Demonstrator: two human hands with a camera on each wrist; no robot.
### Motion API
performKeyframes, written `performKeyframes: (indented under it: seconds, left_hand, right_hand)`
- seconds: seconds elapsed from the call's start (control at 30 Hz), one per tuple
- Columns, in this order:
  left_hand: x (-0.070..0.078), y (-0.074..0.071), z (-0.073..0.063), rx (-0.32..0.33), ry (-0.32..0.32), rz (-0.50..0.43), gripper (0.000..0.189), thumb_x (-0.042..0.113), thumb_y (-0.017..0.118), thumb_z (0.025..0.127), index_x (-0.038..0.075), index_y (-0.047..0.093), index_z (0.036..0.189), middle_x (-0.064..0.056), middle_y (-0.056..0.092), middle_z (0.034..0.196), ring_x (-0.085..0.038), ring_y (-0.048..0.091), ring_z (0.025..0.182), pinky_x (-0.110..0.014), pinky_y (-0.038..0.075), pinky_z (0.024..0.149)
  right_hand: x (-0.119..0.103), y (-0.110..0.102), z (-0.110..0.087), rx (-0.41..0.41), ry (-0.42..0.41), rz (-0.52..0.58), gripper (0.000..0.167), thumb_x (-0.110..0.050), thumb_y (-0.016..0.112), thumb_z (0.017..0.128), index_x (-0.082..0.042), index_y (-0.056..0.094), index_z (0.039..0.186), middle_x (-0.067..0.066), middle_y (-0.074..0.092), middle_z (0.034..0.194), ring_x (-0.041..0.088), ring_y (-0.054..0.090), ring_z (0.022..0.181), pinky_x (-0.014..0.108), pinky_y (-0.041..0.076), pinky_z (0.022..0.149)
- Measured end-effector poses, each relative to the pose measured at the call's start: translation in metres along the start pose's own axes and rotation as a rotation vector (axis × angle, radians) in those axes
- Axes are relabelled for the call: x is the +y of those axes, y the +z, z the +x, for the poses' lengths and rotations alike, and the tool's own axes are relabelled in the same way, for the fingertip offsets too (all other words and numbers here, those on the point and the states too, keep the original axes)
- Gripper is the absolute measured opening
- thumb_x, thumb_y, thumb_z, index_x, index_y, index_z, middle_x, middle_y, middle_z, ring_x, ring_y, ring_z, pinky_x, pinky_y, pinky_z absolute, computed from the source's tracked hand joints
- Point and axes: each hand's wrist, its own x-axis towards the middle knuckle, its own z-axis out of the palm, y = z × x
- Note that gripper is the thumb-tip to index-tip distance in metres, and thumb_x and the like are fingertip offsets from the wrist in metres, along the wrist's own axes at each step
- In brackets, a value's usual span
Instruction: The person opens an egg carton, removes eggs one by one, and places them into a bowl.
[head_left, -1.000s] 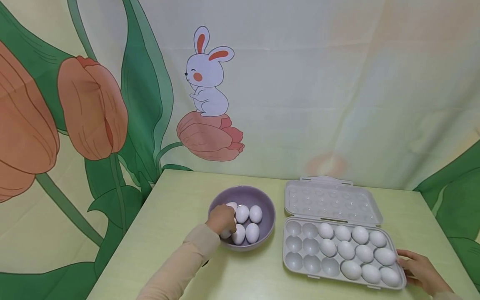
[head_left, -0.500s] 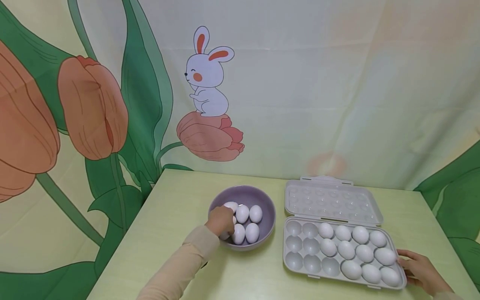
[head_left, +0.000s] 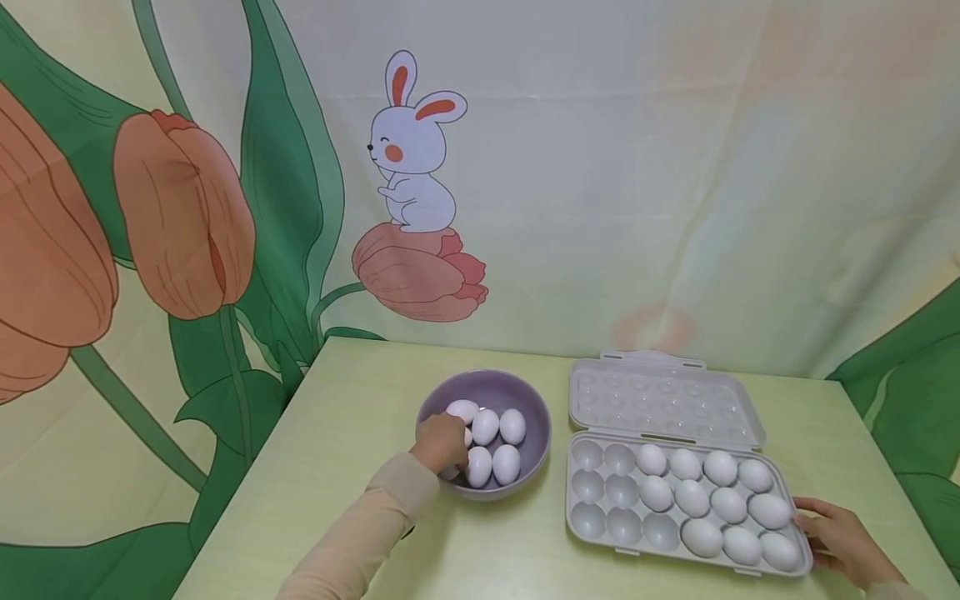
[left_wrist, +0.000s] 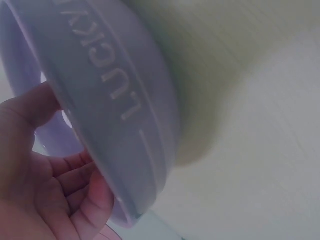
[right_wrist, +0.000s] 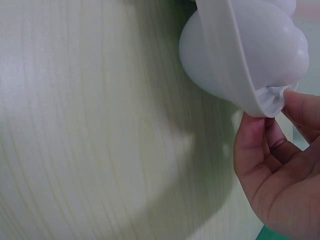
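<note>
Head: bowl (head_left: pixel 487 390), tray (head_left: pixel 622 493) hold eggs (head_left: pixel 486 427) — left hand (head_left: pixel 441 442), grip unclear; right hand (head_left: pixel 842 537) pinches tray.

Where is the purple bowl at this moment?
In the head view, the purple bowl stands on the table, left of the egg tray, with the left hand reaching into it.

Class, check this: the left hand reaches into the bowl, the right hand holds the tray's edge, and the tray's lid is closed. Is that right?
Only the lid is wrong: the head view shows it open, lying back beyond the tray. The rest stands.
</note>
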Motion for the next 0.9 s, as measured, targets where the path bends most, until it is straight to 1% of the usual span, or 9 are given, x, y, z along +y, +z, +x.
performKeyframes:
  seconds: [0.13,0.33,0.5,0.73,0.9]
  left_hand:
    - [0.0002,0.0009,0.0003,0.004,-0.004,-0.005,0.029,0.026,0.078,0.054,0.010,0.063,0.073,-0.005,0.064,0.084,-0.024,0.059,0.082,-0.035,0.048,0.064]
    - [0.0002,0.0020,-0.0001,0.009,-0.009,-0.020,0.030,0.026,0.078,0.054,0.009,0.064,0.074,-0.007,0.064,0.083,-0.024,0.060,0.079,-0.035,0.049,0.061]
    - [0.0005,0.0031,0.0008,0.015,-0.020,-0.035,0.032,0.026,0.078,0.055,0.007,0.064,0.077,-0.009,0.063,0.085,-0.024,0.060,0.078,-0.036,0.049,0.061]
    - [-0.0001,0.0052,0.0018,0.026,-0.022,-0.081,0.028,0.024,0.079,0.054,0.007,0.063,0.071,-0.010,0.062,0.083,-0.026,0.059,0.075,-0.036,0.048,0.060]
    - [0.0003,0.0085,0.0036,0.038,-0.017,-0.115,0.032,0.023,0.080,0.054,0.006,0.062,0.074,-0.010,0.062,0.082,-0.027,0.059,0.074,-0.035,0.048,0.061]
  right_hand:
    - [-0.0003,0.0001,-0.0011,0.001,-0.005,0.003,0.063,-0.025,0.049,0.089,0.008,0.018,0.134,0.005,0.056,0.089,0.016,0.052,0.076,0.032,0.046,0.066]
    - [-0.0001,-0.0002,-0.0026,-0.003,-0.020,0.006,0.067,-0.027,0.051,0.088,0.008,0.018,0.134,0.001,0.057,0.086,0.015,0.052,0.075,0.032,0.047,0.066]
    - [-0.0006,-0.0003,-0.0026,-0.005,-0.017,0.011,0.067,-0.028,0.052,0.087,0.009,0.018,0.133,0.001,0.057,0.087,0.015,0.052,0.075,0.032,0.047,0.066]
    - [0.0004,-0.0005,-0.0027,-0.005,-0.029,0.008,0.067,-0.027,0.052,0.087,0.009,0.019,0.133,0.001,0.057,0.086,0.015,0.053,0.075,0.032,0.047,0.065]
    - [-0.0002,-0.0003,-0.0036,-0.002,-0.020,0.004,0.066,-0.028,0.051,0.088,0.008,0.020,0.133,0.000,0.057,0.086,0.015,0.052,0.075,0.032,0.046,0.065]
